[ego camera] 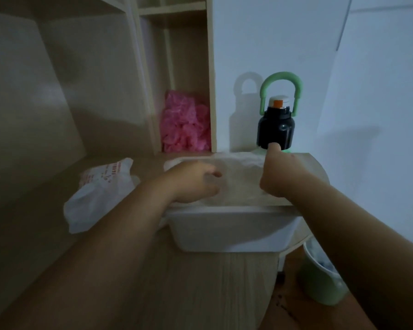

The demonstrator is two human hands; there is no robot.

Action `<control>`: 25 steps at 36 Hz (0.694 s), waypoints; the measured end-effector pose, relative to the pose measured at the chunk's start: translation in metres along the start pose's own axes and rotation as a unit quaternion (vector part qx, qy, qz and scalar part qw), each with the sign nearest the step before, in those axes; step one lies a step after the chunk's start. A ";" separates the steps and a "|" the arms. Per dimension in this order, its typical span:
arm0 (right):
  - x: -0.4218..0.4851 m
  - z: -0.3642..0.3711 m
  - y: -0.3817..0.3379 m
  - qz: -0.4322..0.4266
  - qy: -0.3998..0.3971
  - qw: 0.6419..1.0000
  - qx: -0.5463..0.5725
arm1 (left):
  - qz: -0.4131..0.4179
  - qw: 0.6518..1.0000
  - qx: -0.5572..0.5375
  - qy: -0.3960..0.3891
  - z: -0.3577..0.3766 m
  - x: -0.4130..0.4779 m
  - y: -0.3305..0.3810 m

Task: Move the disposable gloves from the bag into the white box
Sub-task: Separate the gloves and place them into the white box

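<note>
as hands grip gloves, the white box perhaps overhangs the desk.

Two bare arms reach forward from bottom of view, both palms down. Left forearm angles in from lower left; left hand has fingers loosely curled, tips pointing right. Right forearm angles in from lower right; right hand has one finger straight, pointing away, the others tucked under, hidden. Hands near each other, not touching. Grip of either hand unclear.
</note>
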State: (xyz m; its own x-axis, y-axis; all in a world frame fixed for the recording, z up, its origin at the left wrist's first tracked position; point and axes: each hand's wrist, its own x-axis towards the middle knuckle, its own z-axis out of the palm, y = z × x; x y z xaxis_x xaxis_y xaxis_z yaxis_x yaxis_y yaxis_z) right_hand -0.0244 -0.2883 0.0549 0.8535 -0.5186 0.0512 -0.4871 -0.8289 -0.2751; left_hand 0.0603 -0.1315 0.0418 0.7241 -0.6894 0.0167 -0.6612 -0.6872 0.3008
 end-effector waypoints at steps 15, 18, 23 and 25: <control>0.031 0.027 0.000 -0.176 -0.247 0.934 -0.188 | -0.050 0.966 0.135 -0.214 0.023 0.031 -0.004; 0.032 0.027 -0.001 -0.169 -0.265 0.929 -0.197 | -0.066 0.957 0.141 -0.245 0.023 0.029 0.001; 0.028 0.027 0.003 -0.167 -0.173 0.964 -0.117 | -0.052 0.981 0.086 -0.165 0.016 0.020 0.002; 0.026 0.021 0.002 -0.171 -0.080 0.981 -0.046 | -0.036 0.995 0.046 -0.080 0.011 0.014 0.001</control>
State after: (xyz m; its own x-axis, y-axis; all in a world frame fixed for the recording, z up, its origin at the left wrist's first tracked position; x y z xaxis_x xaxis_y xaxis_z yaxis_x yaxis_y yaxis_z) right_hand 0.0009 -0.2990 0.0352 0.9843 -0.1743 -0.0278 -0.1765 -0.9677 -0.1799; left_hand 0.0678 -0.1447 0.0319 0.7349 -0.6602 -0.1553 -0.6295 -0.7492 0.2061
